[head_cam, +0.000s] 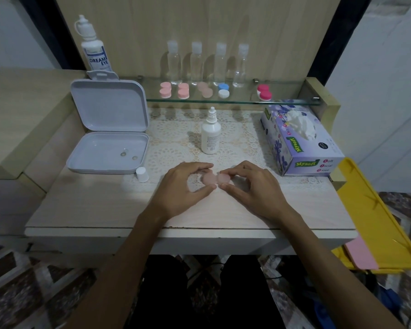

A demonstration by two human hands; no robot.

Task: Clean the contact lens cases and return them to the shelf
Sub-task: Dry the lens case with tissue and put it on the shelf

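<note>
1. Surroundings, placed relative to the small white dropper bottle standing upright mid-table: an open white plastic box lies to its left, lid propped up, with two small round objects in its tray; a loose white cap stands just beside the box's near right corner. A tissue box lies to the bottle's right. Behind the bottle, a glass shelf carries four clear bottles in a row and, in front of them, five lens cases: two pink, one pale beige, one blue-and-white, one red-and-white. A larger solution bottle stands behind the plastic box.
2. Surface and room: a pale wooden table with a lace mat under the bottle; a wood-grain back panel rises behind the shelf. A yellow tray leans off the table's right edge above a patterned floor.
3. Task object: a pale pink contact lens case lies nearer the viewer than the bottle, between both hands. The left hand pinches its left cup between thumb and fingers; the right hand pinches the right cup likewise.
</note>
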